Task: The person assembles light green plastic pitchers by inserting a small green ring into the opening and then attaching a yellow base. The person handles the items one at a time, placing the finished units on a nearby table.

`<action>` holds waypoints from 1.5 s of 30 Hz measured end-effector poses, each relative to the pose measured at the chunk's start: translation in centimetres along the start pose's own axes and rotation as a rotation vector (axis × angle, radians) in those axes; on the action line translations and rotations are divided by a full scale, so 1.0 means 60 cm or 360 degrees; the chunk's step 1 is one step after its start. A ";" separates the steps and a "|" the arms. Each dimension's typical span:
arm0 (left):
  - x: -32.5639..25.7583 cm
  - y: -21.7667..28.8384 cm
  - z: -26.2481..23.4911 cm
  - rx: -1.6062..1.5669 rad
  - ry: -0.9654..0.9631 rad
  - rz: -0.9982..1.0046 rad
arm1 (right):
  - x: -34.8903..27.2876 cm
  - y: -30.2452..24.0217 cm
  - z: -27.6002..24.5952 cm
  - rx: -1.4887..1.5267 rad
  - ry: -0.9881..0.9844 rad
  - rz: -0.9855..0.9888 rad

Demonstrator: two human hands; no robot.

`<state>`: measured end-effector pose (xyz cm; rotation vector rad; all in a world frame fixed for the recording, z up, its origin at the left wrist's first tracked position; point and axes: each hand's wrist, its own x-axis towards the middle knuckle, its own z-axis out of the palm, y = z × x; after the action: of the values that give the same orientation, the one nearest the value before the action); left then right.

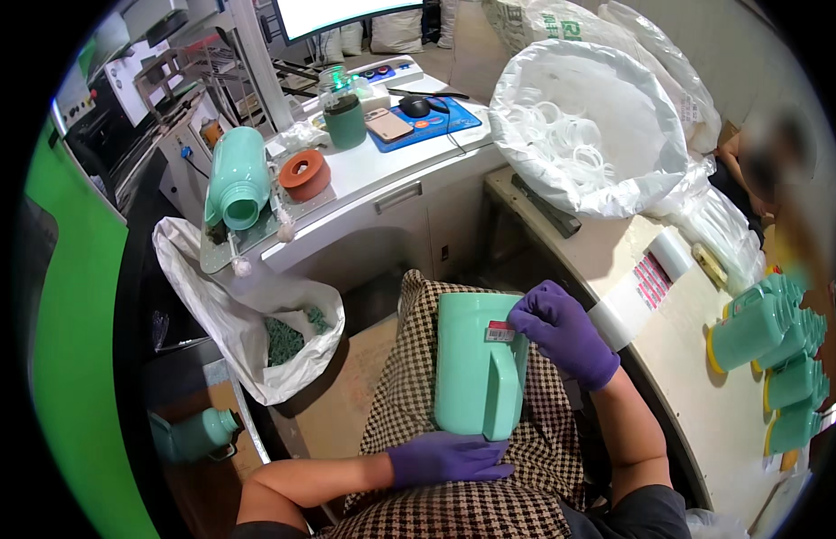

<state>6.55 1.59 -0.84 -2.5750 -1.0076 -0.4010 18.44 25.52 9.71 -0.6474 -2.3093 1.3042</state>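
In the head view, a green jug (pixel 463 377) is resting on the checked cloth (pixel 396 386) over the person's lap, with its handle (pixel 502 393) facing up. The left hand (pixel 449 460), in a purple glove, is lying flat along the jug's near end, its fingers stretching out and not wrapping around it. The right hand (pixel 566 337), also in a purple glove, is bending its fingers at the jug's far right corner, right by a small red and white label (pixel 500 331); I cannot tell if they are pinching the label or just pressing on it. To the left, a white bag (pixel 202 278) is holding green scraps (pixel 286 341). Past it, another green jug is lying on the desk's corner, with its mouth (pixel 242 213) pointing toward the person, and an orange roll (pixel 304 174) is sitting just beside it. A phone (pixel 388 125) and a black mouse (pixel 414 106) are resting on a blue mat (pixel 449 124). On the right, a big white sack (pixel 638 135) is holding clear rings (pixel 562 139), and more green jugs with yellow ends (pixel 750 334) are sitting close together on the bench (pixel 678 359).
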 end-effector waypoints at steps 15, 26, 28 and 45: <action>-0.132 0.025 -0.181 0.0004 0.0760 -0.1859 | 0.155 -0.016 0.060 -0.0649 0.0888 -0.1051; -0.326 0.146 -0.268 0.0614 0.2254 -0.2642 | 0.501 -0.183 0.493 -0.1148 0.0244 -0.1315; -0.306 0.082 -0.285 0.0793 0.2265 -0.2425 | 0.514 -0.188 0.476 -0.1096 0.0257 -0.1380; -0.330 -0.436 -0.174 0.1252 0.0775 -0.2229 | -0.176 -0.005 -0.044 0.0121 0.0490 -0.0732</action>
<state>-27.03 3.47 6.60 -0.7392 -2.0367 -0.6864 28.41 21.10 9.97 -0.2454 -1.9897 0.9919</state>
